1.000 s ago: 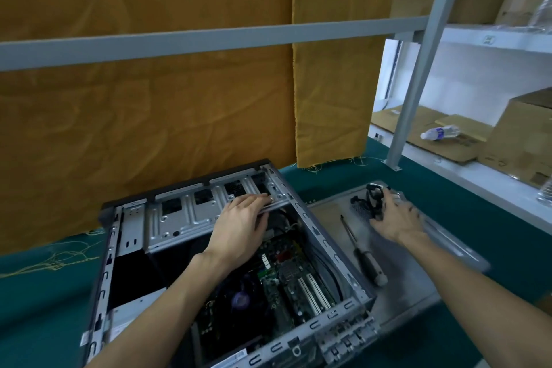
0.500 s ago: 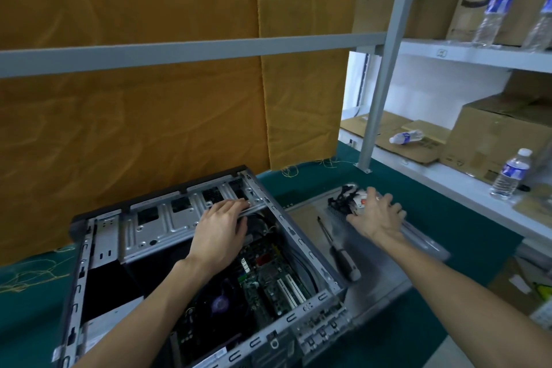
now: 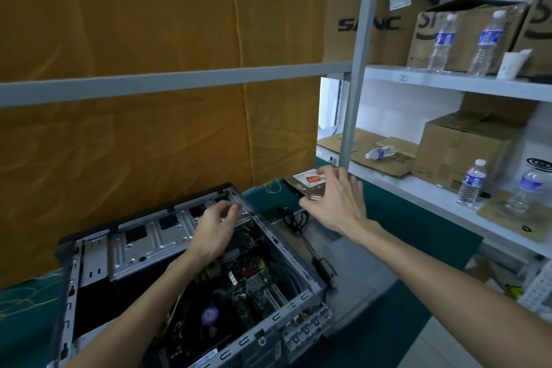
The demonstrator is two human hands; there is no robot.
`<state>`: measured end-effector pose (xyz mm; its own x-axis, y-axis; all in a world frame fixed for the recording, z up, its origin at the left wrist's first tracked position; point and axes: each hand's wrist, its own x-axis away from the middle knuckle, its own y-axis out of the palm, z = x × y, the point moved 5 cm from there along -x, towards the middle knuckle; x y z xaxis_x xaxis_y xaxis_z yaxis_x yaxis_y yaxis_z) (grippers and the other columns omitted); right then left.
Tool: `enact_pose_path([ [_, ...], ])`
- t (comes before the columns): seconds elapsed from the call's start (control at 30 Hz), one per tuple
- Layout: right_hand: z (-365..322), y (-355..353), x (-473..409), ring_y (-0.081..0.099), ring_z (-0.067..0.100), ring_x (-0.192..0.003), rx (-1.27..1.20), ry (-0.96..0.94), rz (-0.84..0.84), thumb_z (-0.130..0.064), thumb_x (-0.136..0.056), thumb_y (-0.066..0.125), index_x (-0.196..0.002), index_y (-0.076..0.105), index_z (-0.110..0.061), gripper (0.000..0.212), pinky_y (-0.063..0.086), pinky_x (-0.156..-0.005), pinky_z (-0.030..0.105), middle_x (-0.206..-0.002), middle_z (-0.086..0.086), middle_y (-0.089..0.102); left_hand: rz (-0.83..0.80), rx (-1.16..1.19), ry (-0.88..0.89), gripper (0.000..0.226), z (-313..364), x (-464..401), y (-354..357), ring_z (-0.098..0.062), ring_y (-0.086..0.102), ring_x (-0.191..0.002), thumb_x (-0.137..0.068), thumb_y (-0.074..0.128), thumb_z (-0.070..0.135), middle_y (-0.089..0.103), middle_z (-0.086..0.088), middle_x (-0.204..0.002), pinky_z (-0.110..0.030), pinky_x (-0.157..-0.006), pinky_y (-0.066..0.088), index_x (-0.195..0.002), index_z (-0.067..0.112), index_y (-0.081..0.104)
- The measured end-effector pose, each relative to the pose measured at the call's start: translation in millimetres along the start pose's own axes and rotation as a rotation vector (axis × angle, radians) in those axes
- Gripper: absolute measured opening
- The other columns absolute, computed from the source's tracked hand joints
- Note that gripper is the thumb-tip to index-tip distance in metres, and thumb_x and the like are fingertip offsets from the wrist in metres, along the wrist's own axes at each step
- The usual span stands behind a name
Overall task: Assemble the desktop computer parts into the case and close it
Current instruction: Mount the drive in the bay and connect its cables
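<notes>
Grey steel case open on the green counter; hard drive being fetched.

Left hand, fingers loosely curled and holding nothing visible, rests at the case's drive cage, likely steadying it. Right hand, beyond the case's right wall, pinches the hard drive, apparently to carry it to the cage. Side panel lies alongside, unfitted.

We observe bare forearms, left hand and right hand ungloved; a ring possibly sits on one left finger.
</notes>
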<state>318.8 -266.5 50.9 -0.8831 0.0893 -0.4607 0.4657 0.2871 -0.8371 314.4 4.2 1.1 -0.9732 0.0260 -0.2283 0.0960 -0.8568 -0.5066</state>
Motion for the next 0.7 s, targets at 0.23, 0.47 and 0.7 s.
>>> enact_pose_path([
  [0.23,-79.9,-5.0,30.4,0.045,0.011,-0.103,-0.393,-0.276,-0.053,-0.062,-0.064,0.063,-0.131,0.041,-0.032,0.077,0.037,-0.082,0.015,-0.121,-0.006,0.046,-0.213,1.032,-0.469,0.053,18.1,-8.1,6.8,-0.028,0.071,-0.110,-0.102,0.053,0.052,0.072,-0.017,-0.119,-0.042,-0.100,0.054,-0.119,0.003,0.057],
  [0.47,-118.5,26.4,26.9,0.039,0.016,-0.121,-0.375,-0.388,-0.316,-0.073,-0.080,0.065,-0.150,0.028,-0.031,0.090,0.038,-0.099,0.032,-0.144,-0.005,0.026,0.050,0.983,-0.416,0.030,7.8,-10.4,-43.6,-0.025,0.075,-0.087,-0.096,0.068,0.016,0.076,-0.017,-0.105,-0.033,-0.068,0.061,-0.121,-0.001,0.065],
  [0.7,-147.6,37.7,1.2,0.060,0.017,-0.105,-0.796,0.180,-0.422,-0.073,-0.097,0.036,-0.124,0.054,-0.027,0.056,0.046,-0.095,0.038,-0.136,0.002,0.053,0.172,0.733,-0.061,0.028,29.8,-17.8,-105.6,-0.024,0.076,-0.097,-0.093,0.075,0.024,0.077,-0.006,-0.107,-0.037,-0.077,0.062,-0.117,0.016,0.064],
])
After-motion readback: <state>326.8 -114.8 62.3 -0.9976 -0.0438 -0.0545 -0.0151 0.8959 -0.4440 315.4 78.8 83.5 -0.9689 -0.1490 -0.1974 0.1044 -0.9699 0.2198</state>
